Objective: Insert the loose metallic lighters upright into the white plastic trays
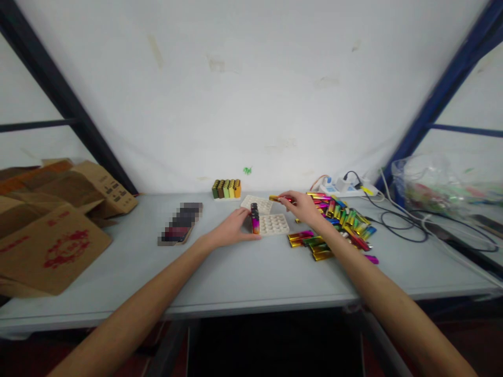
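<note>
My left hand (232,228) curves round a short row of lighters (255,224), thumb at the front end and fingers at the far end. These lighters have dark tops and shiny purple-to-gold bodies, and they stand upright along the left side of a white tray (280,225) with round holes. In my right hand (302,205), thumb and fingers pinch a shiny gold-and-red lighter (276,198) lying sideways above the tray's back. A second white holed tray (251,201) lies just behind. Many metallic-coloured lighters (356,222) are piled under and beyond my right forearm.
A block of green, brown, yellow and orange lighters (227,189) stands by the wall. To the left lie a blurred-out phone (181,224) and cardboard boxes (58,246). At right are a power strip (343,186), loose cables (404,220) and a clear plastic bag (428,178).
</note>
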Available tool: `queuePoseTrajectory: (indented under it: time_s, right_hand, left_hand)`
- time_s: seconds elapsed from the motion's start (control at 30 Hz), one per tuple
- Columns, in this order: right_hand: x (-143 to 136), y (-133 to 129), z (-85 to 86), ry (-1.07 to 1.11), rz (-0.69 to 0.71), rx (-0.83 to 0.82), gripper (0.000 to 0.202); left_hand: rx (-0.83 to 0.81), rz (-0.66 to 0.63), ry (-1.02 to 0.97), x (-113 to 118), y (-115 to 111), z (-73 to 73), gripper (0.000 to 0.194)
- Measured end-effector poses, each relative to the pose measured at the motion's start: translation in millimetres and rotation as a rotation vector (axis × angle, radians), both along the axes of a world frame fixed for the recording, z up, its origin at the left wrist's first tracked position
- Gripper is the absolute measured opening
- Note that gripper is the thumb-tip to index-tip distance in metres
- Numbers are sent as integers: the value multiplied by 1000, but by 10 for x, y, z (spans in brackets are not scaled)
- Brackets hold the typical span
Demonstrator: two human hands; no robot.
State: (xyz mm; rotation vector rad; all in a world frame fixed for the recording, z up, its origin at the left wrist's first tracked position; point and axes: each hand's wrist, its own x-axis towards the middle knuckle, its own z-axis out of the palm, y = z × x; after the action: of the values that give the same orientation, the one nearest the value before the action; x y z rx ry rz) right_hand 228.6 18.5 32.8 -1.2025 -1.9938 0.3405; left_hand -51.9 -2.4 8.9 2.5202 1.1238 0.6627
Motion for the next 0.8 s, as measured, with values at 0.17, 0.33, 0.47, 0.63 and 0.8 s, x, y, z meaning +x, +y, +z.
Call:
queuePoseTrajectory:
  time_s: [0.17,0.33,0.47,0.63,0.8]
  right_hand:
    - [-98,-11,-41,427,185,-317,35]
    - [-128,-83,-36,762,329,-547,41]
    - [-148,-123,-15,817,340,-630,37]
    - [-189,-105,-15,715,191,-455,35]
    - [-177,-107,11,650,123,-347,33]
  left_hand:
    - [-6,-2,4,-1,-5,2,87]
    - [-1,-16,-3,1,1,-1,88]
    - [-4,-10,8,-2,3,-1,87]
    - [-14,-12,-12,-2,-1,5,89]
    - [-14,-7,-3,-4,5,1,88]
